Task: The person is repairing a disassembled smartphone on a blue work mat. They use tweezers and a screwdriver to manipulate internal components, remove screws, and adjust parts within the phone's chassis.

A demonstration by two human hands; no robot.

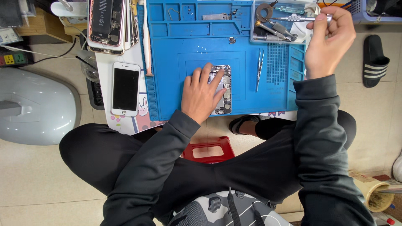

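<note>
Dark sleeves lead up to the blue repair mat (167, 62). At its centre the left hand (204, 93) lies flat with spread fingers on the opened phone (222, 90), steadying it. Upper right, the right hand (328, 39) grips a metal screwdriver (299, 18) over the clear tool tray (278, 40).

Work mat (188, 50): bright blue all over, your main backdrop.
Opened phone (225, 90): silver-grey with dark insides under your fingers.
Whole phone (125, 88): white frame around a black screen.
Sleeves (310, 138): yours are plain dark charcoal.
Stool (208, 149): glossy red between your knees.
Slipper (375, 60): black with white stripes.
Tweezers (259, 69): pale silver.
Tool tray (278, 25): clear, grey metal tools inside.
Floor (37, 180): you see beige tiles.
</note>
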